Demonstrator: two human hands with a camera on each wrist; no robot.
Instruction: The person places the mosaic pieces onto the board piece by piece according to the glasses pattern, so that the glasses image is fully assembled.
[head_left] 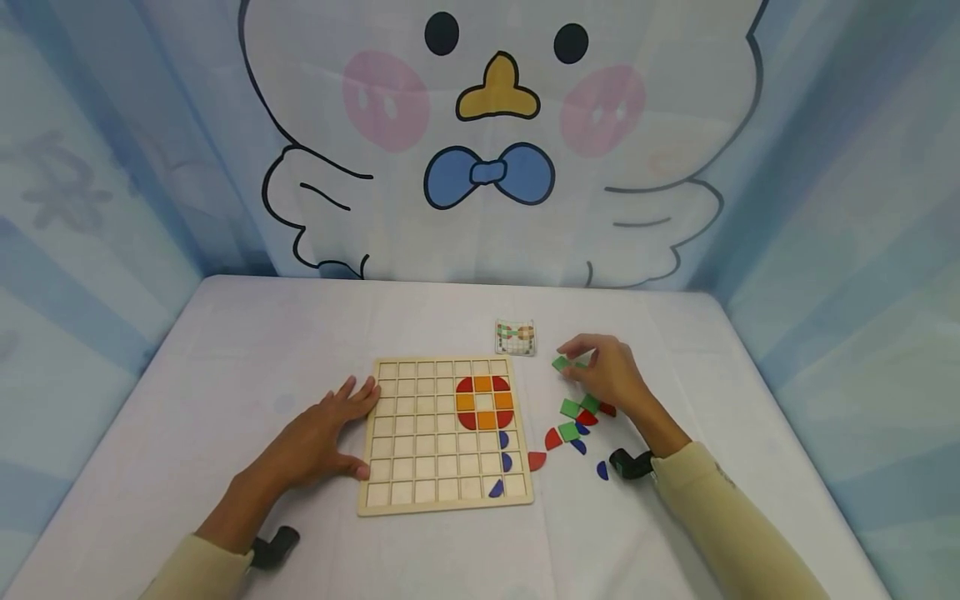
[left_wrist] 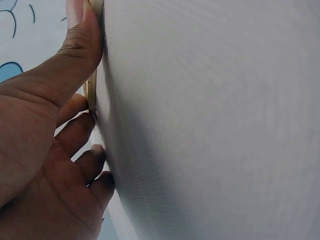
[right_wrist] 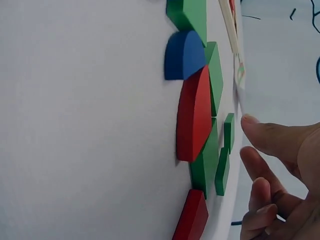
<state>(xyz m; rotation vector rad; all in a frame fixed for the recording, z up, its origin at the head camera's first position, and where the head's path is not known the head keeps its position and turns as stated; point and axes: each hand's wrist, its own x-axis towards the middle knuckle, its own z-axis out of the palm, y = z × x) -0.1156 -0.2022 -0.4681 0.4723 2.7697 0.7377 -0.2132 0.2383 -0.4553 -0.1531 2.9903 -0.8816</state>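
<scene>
My left hand (head_left: 333, 429) rests at the left edge of a wooden grid board (head_left: 416, 425), fingers spread; in the left wrist view the thumb (left_wrist: 82, 40) touches the board's edge. On the board, red quarter-circles and orange squares form a ring (head_left: 483, 384), with blue half-round pieces (head_left: 505, 439) below it. Right of the board, my right hand (head_left: 609, 371) hovers over green squares (head_left: 561, 363). In the right wrist view its thumb and index finger stand apart just above two green squares (right_wrist: 223, 172), with nothing seen between them.
More loose pieces lie right of the board: green squares (head_left: 570, 408), red quarter-circles (head_left: 552, 438) and blue half-rounds (head_left: 602, 471). A small pattern card (head_left: 515, 337) lies behind the board. A printed curtain (head_left: 487, 233) closes off the table's far side.
</scene>
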